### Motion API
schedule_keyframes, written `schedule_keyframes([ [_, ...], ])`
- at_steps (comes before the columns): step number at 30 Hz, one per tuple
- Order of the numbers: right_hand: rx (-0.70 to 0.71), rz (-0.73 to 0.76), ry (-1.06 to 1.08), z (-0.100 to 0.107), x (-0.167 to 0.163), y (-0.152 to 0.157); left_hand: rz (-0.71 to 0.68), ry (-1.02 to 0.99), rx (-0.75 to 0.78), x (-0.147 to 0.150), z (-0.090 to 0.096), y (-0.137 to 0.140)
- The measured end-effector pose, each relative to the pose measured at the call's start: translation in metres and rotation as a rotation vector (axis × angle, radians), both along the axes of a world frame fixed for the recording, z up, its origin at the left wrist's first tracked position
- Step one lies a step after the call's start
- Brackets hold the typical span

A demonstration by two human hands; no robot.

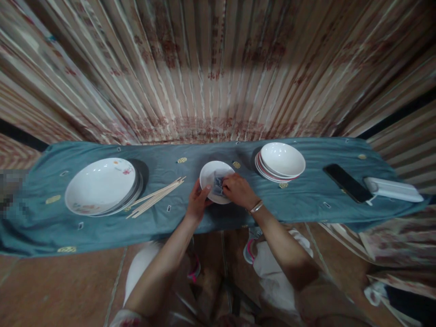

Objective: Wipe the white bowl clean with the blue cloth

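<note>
Head view: left hand (196,203) grips the near-left rim of a small white bowl (210,175), fingers curled on its edge, thumb side up; right hand (239,190) is clenched round a bluish cloth (218,184) and presses it into the bowl's inside. The bowl is tipped toward the person and I can't tell if its base touches the surface. It sits mid-length of the bench (306,206), closer to the near edge than the far one, on the teal cover. Risk 1, judged: the grip is only a pinch on one side of the rim, and a glazed bowl under a rubbing push from the right could twist out and drop past the near edge onto the tiled floor. Risk 2: the cover hangs loose over the near edge, so a forearm dragging it could shift everything on it. Risk 3: the right elbow swings near the stack of bowls (281,161), just beside the work toward the right end; a wide stroke could knock it. Chopsticks (157,196) lie loose left of the left hand, angled toward the near edge, easy to roll off. Stack of plates (102,186) sits well apart toward the left end. Phone (347,182) and a white case (391,188) lie near the right end, clear of both hands
</note>
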State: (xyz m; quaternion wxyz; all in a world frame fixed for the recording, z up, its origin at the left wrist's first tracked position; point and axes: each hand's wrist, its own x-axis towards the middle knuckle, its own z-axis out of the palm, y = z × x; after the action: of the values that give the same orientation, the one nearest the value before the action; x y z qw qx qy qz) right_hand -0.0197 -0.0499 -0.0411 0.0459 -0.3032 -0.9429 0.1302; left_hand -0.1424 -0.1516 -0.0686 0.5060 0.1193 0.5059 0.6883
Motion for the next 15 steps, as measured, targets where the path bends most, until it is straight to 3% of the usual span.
schedule_keyframes([
  [3,0.096,-0.058,0.092,-0.007,-0.003,0.001,-0.006,-0.004,0.009,0.002,0.002,0.001],
  [6,0.098,-0.084,0.251,-0.013,-0.004,0.004,-0.023,-0.01,0.015,0.004,0.003,0.002],
  [15,-0.195,0.017,0.546,-0.027,-0.013,0.011,-0.064,-0.046,-0.01,0.007,0.005,-0.001],
])
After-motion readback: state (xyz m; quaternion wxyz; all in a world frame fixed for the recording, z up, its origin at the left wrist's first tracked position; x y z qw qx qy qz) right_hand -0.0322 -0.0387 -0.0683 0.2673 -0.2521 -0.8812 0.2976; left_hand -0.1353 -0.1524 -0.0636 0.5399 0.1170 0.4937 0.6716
